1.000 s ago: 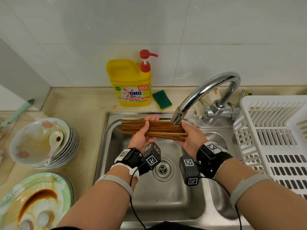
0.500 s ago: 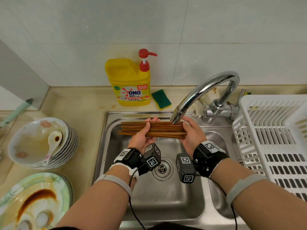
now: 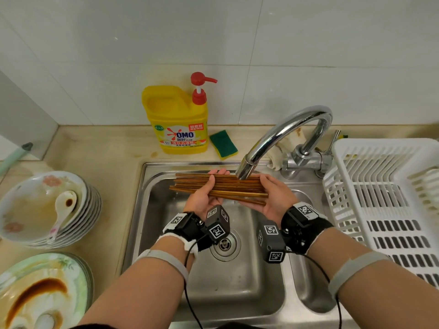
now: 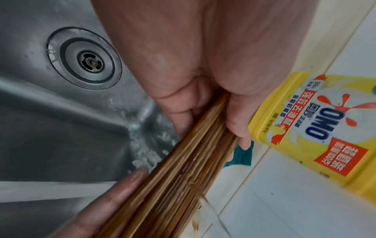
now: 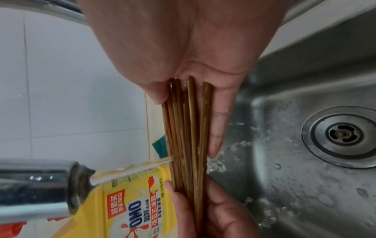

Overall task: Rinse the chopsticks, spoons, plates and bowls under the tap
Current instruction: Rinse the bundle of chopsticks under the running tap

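A bundle of several brown wooden chopsticks (image 3: pixel 228 188) lies level over the sink (image 3: pixel 213 288), right under the tap spout (image 3: pixel 247 166). My left hand (image 3: pixel 202 198) holds the bundle's left part, thumb on top and fingers beneath. My right hand (image 3: pixel 276 200) holds the right ends between thumb and fingers. In the right wrist view a thin stream of water (image 5: pixel 132 169) from the tap (image 5: pixel 36 182) hits the chopsticks (image 5: pixel 187 136). Water splashes in the basin below. Dirty bowls (image 3: pixel 28 210) with a white spoon (image 3: pixel 63 210) and stained plates (image 3: pixel 42 293) are stacked on the counter at left.
A yellow detergent bottle (image 3: pixel 178 119) and a green sponge (image 3: pixel 223 143) stand behind the sink by the tiled wall. A white plastic drying rack (image 3: pixel 392 198) fills the right side. The drain (image 3: pixel 224 244) lies below my wrists.
Both hands stay under the spout. The chopsticks have shifted slightly in my hands and now lie a little more fanned out.
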`<action>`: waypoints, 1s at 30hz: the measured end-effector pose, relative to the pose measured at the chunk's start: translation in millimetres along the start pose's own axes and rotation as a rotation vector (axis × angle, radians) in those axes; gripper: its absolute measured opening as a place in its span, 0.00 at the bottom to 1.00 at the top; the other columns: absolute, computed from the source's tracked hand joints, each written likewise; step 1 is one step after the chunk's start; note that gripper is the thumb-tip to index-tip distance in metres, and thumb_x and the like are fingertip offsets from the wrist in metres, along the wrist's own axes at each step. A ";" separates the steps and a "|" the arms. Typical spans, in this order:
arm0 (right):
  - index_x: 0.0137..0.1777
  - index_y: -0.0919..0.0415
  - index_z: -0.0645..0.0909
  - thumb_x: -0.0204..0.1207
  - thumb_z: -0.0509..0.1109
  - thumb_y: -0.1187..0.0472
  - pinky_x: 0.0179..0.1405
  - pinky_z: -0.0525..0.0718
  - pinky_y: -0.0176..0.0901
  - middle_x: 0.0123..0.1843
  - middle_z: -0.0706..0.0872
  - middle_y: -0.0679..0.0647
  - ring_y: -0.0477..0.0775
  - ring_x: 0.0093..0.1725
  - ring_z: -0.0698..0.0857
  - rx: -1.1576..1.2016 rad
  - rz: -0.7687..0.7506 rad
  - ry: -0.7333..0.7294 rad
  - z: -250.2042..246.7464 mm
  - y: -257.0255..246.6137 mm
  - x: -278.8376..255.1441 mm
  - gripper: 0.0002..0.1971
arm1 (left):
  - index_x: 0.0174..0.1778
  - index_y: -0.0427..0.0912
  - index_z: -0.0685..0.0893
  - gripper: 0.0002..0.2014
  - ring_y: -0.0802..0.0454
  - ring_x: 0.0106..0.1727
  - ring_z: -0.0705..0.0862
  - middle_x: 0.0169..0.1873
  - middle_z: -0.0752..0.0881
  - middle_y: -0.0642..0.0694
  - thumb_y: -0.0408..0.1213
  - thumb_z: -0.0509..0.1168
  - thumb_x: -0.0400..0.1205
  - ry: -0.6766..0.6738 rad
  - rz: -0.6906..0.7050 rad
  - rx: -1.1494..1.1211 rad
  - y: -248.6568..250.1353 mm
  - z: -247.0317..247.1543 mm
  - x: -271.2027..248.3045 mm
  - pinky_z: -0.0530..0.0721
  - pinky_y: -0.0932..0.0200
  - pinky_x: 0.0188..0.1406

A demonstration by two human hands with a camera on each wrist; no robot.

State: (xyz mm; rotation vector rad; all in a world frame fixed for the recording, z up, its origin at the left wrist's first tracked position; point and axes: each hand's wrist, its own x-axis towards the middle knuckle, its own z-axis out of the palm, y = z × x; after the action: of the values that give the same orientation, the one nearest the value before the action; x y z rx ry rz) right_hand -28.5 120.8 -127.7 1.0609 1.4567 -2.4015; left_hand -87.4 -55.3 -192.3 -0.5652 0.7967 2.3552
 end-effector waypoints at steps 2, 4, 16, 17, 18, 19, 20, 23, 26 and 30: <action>0.65 0.69 0.83 0.92 0.58 0.58 0.45 0.93 0.64 0.61 0.89 0.70 0.73 0.59 0.90 0.001 -0.011 0.005 -8.3 -2.8 -3.0 0.17 | 0.61 0.42 0.88 0.12 0.46 0.65 0.88 0.62 0.90 0.41 0.34 0.59 0.91 -0.004 -0.008 0.038 -6.7 5.5 2.8 0.78 0.44 0.75; 0.66 0.70 0.81 0.92 0.58 0.58 0.45 0.93 0.64 0.62 0.89 0.71 0.73 0.60 0.90 0.002 -0.034 0.021 -15.5 -5.1 -4.6 0.17 | 0.54 0.45 0.93 0.13 0.45 0.64 0.87 0.62 0.91 0.41 0.35 0.61 0.89 -0.002 -0.024 0.088 -13.0 11.3 4.4 0.75 0.41 0.79; 0.69 0.69 0.81 0.90 0.62 0.58 0.48 0.92 0.62 0.65 0.87 0.72 0.71 0.62 0.89 0.082 -0.027 0.106 -43.6 -13.0 -10.7 0.17 | 0.80 0.32 0.75 0.24 0.34 0.72 0.83 0.71 0.83 0.30 0.31 0.62 0.86 -0.031 -0.156 -0.110 -27.7 28.5 -3.4 0.73 0.38 0.80; 0.69 0.69 0.81 0.90 0.62 0.57 0.47 0.93 0.61 0.64 0.87 0.71 0.71 0.62 0.89 0.087 -0.027 0.106 -44.2 -13.2 -11.8 0.17 | 0.81 0.32 0.74 0.25 0.34 0.73 0.82 0.72 0.82 0.31 0.31 0.62 0.86 -0.038 -0.160 -0.127 -28.5 28.4 -4.1 0.73 0.38 0.80; 0.69 0.69 0.81 0.90 0.62 0.57 0.46 0.93 0.60 0.64 0.88 0.71 0.70 0.61 0.90 0.090 -0.027 0.103 -44.6 -13.3 -13.0 0.17 | 0.81 0.32 0.73 0.25 0.34 0.74 0.81 0.73 0.81 0.30 0.32 0.62 0.86 -0.047 -0.161 -0.142 -29.4 28.6 -4.9 0.73 0.38 0.81; 0.69 0.69 0.82 0.90 0.61 0.57 0.45 0.93 0.59 0.63 0.88 0.71 0.70 0.61 0.90 0.091 -0.028 0.099 -45.0 -13.3 -14.5 0.17 | 0.82 0.31 0.72 0.26 0.34 0.74 0.81 0.73 0.81 0.30 0.33 0.61 0.86 -0.051 -0.162 -0.154 -29.9 29.4 -6.0 0.73 0.38 0.81; 0.69 0.69 0.82 0.91 0.61 0.57 0.44 0.93 0.58 0.63 0.89 0.71 0.69 0.61 0.90 0.090 -0.030 0.098 -45.3 -13.1 -15.6 0.18 | 0.81 0.31 0.72 0.26 0.34 0.74 0.81 0.73 0.82 0.30 0.33 0.61 0.86 -0.054 -0.164 -0.165 -30.4 31.0 -8.0 0.73 0.38 0.80; 0.68 0.69 0.83 0.91 0.60 0.56 0.44 0.93 0.56 0.62 0.89 0.69 0.68 0.61 0.90 0.087 -0.029 0.102 -47.2 -12.2 -17.9 0.18 | 0.78 0.29 0.74 0.25 0.33 0.71 0.84 0.69 0.84 0.29 0.35 0.61 0.85 -0.066 -0.171 -0.202 -30.8 36.1 -13.4 0.72 0.37 0.81; 0.68 0.68 0.84 0.91 0.61 0.55 0.47 0.93 0.57 0.62 0.90 0.69 0.68 0.62 0.90 0.077 -0.022 0.111 -50.0 -10.2 -18.5 0.18 | 0.76 0.28 0.75 0.22 0.33 0.68 0.86 0.66 0.86 0.29 0.36 0.59 0.87 -0.035 -0.182 -0.208 -32.0 37.5 -14.1 0.70 0.37 0.82; 0.67 0.66 0.85 0.91 0.61 0.56 0.47 0.92 0.55 0.60 0.91 0.68 0.67 0.60 0.91 0.047 -0.037 0.112 -49.6 -7.8 -19.9 0.17 | 0.80 0.34 0.74 0.21 0.35 0.66 0.88 0.66 0.87 0.31 0.37 0.56 0.92 0.015 -0.175 -0.156 -32.2 33.2 -8.4 0.73 0.38 0.80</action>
State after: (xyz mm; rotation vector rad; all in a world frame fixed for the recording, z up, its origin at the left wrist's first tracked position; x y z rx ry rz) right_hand 7.2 161.1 -123.5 1.2072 1.4734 -2.4496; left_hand -67.2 -15.9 -176.4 -0.6895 0.5483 2.2651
